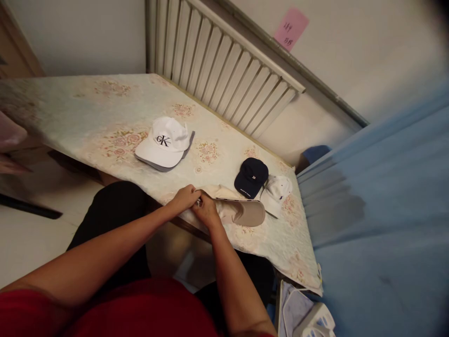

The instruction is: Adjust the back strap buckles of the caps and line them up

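Note:
A beige cap [238,209] lies near the front edge of the table [87,117], brim pointing right. Both hands meet at its rear. My left hand [184,199] is closed, pinching the back strap of the beige cap. My right hand [206,211] is closed too, gripping the same strap area where a small metal buckle shows between the fingers. A navy cap [250,177] and a white cap [277,193] sit just beyond the beige one. Further left lies a white cap with a black logo [163,142], stacked on a grey cap whose edge shows underneath.
The table wears a floral cloth. A white radiator [224,61] runs along the wall behind it, with a pink note [291,28] above. A blue curtain [379,210] hangs at right. White fabric and a device [308,318] lie below the table's right corner.

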`<move>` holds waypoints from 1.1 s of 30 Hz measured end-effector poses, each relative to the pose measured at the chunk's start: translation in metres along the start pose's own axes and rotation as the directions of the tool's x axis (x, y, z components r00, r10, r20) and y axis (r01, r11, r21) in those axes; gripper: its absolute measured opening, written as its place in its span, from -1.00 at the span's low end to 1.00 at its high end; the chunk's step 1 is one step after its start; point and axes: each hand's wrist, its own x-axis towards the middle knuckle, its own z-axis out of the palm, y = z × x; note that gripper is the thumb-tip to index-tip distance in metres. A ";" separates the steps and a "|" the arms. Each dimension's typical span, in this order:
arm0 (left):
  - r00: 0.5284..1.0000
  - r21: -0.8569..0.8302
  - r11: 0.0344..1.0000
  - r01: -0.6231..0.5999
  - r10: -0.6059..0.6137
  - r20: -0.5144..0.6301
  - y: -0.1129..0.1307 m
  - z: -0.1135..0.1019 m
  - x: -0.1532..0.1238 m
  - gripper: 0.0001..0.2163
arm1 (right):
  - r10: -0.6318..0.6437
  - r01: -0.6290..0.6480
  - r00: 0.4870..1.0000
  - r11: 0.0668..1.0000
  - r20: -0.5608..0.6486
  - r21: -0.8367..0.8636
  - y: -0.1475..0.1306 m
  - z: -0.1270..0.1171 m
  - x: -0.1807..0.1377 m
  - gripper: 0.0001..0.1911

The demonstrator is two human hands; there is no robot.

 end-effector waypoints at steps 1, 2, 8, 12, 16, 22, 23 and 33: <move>1.000 -0.008 1.000 -0.026 0.026 -0.003 0.003 0.000 -0.002 -0.74 | 0.051 -0.051 0.998 0.999 -0.042 -0.004 -0.002 0.002 0.001 -0.72; 0.998 -0.017 0.998 -0.058 0.058 -0.003 0.007 0.000 -0.003 -0.73 | 0.104 -0.104 0.991 0.995 -0.081 0.005 -0.003 0.003 0.002 -0.76; 0.976 -0.074 0.974 -0.216 0.213 -0.045 0.024 -0.009 -0.014 -0.71 | 0.302 -0.263 0.927 0.946 -0.220 0.190 0.008 -0.004 0.011 -0.92; 0.984 -0.212 0.962 -0.174 0.162 -0.072 0.025 -0.015 -0.021 -0.69 | 0.386 -0.267 0.892 0.870 -0.236 0.415 0.014 -0.034 0.015 -0.87; 0.996 -0.406 0.912 -0.061 0.080 0.029 0.018 -0.009 -0.024 -0.75 | 0.408 -0.174 0.870 0.779 -0.277 0.603 -0.001 -0.074 0.021 -0.84; 0.990 -0.398 0.912 -0.095 0.129 0.060 0.015 0.002 -0.032 -0.68 | 0.363 0.147 0.885 0.373 -0.290 0.916 -0.039 -0.116 0.020 -0.83; 0.989 -0.380 0.919 -0.107 0.139 0.056 0.016 0.002 -0.035 -0.69 | 0.360 0.173 0.885 0.335 -0.296 0.926 -0.043 -0.118 0.019 -0.83; 0.968 -0.661 0.750 -0.044 0.196 0.158 0.057 -0.005 -0.078 -0.73 | 0.378 0.310 0.866 0.105 -0.326 0.945 -0.075 -0.119 0.023 -0.91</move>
